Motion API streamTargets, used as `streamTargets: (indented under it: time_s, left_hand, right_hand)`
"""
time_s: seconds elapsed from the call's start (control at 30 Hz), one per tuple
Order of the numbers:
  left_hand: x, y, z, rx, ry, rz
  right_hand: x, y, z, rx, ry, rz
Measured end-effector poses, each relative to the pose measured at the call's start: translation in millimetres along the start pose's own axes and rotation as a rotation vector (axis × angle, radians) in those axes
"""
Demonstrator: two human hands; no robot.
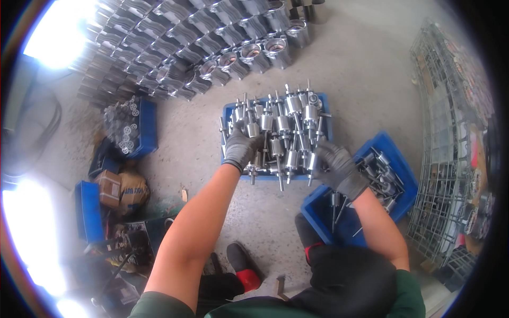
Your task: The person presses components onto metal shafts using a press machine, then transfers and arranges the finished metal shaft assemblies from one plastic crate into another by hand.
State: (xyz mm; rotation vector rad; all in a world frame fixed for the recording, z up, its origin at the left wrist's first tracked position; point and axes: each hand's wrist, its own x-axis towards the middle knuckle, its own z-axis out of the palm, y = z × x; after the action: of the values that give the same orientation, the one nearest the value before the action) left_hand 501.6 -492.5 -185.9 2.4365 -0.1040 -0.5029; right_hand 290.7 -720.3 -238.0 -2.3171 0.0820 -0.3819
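Note:
Metal motor rotors [282,124] with long thin shafts are piled over a blue crate [330,127] in front of me. My left hand [243,149], in a grey glove, reaches into the near left part of the pile. Its thumb and fingers close about a rotor [252,130], whose lower part is hidden by the hand. At the pile's right edge is my right hand [342,169], also gloved, with bent fingers beside another rotor [312,162]. Blur there hides whether those fingers grip it.
A tilted blue bin [313,204] with more rotors lies under my right forearm. Ribbed metal motor housings [254,55] stand stacked at the back. On the left are a blue bin [150,127] of small metal parts and a cardboard box [109,188]. A wire cage [437,175] borders the right.

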Motion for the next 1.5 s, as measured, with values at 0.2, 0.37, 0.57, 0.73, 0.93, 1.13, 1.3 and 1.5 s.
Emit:
streamTargets:
  time_s: [0.2,0.37,0.57,0.73,0.93,1.13,1.3,1.5]
  left_hand:
    - [-2.6,-5.9,7.9,-0.505,-0.093,-0.013]
    - [-30.7,-2.9,47.6,-1.459,-0.298,-0.239]
    - [-78.8,25.5,69.4,0.219,-0.092,0.388]
    - [-77.3,33.8,71.2,0.053,-0.194,0.317]
    - [-69.8,29.6,73.4,0.181,-0.190,0.507]
    - [-81.4,27.2,78.0,0.197,-0.207,0.442]
    - [-79.3,14.9,86.8,0.184,-0.082,0.595]
    - [-81.9,21.8,79.0,0.106,-0.269,0.352]
  right_hand:
    - [-3.7,-11.2,19.6,-0.253,-0.223,-0.004]
    - [0.2,-19.7,17.8,-0.178,-0.140,-0.026]
    - [-13.2,2.9,21.1,-0.048,-0.014,0.107]
    - [-24.9,14.4,13.7,0.152,0.064,0.196]
    - [-32.5,8.4,16.0,0.421,0.329,0.317]
    - [-11.8,5.0,50.8,0.377,0.399,0.186]
    - [-12.8,3.9,47.5,0.390,0.318,0.243]
    - [-29.3,16.4,57.0,0.769,0.317,0.470]
